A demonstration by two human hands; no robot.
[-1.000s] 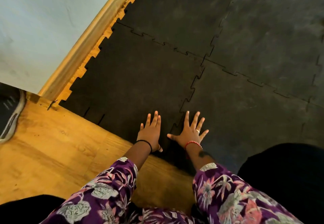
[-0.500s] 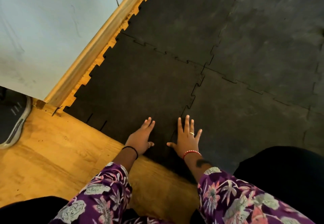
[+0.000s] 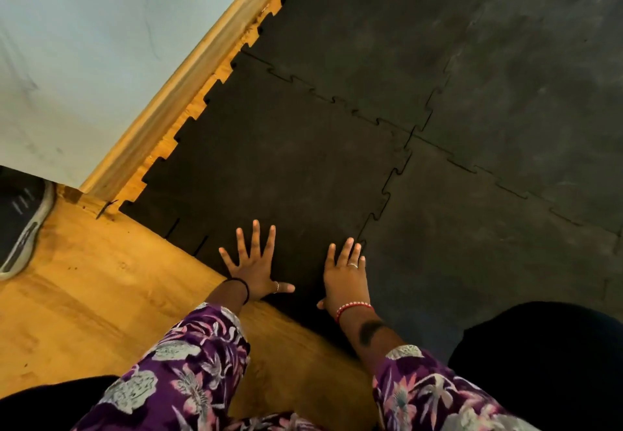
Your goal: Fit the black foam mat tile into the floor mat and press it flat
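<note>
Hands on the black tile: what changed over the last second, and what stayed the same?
The left hand went from fingers together to spread wide, still flat near the tile's near edge. The right hand drew its fingers together and now lies just left of the seam. Nothing was gripped or released. The tile stays interlocked with its neighbours; the shoe has not moved.

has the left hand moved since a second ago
Yes. The left hand has slid left along the near edge of the tile, away from the jagged seam, and its fingers have spread wider.
</note>
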